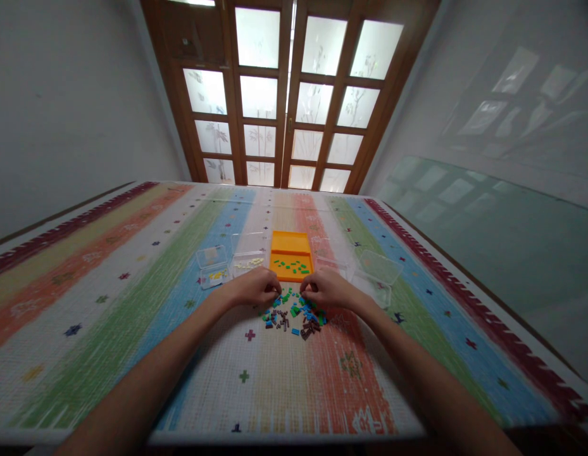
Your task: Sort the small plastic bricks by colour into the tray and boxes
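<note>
A loose pile of small building bricks lies on the cloth between my hands: brown ones (311, 328), blue ones (295, 331) and green ones (294, 311). My left hand (259, 287) is at the pile's upper left edge, its fingers curled and pinched together. On the opposite side, my right hand (326, 289) also has its fingertips closed, above the blue and green bricks. Whatever either pinch holds is hidden or too small to make out. Just beyond both hands stands an opened orange case (292, 240), with several green bricks (300, 266) spread in its nearer half.
Left of the orange case are two opened clear plastic boxes, one with cream pieces (253, 262), the other with yellow pieces (218, 275). More clear boxes (380, 267) lie open at right. A striped tablecloth (189, 354) covers the table; wooden glazed doors (284, 95) stand behind.
</note>
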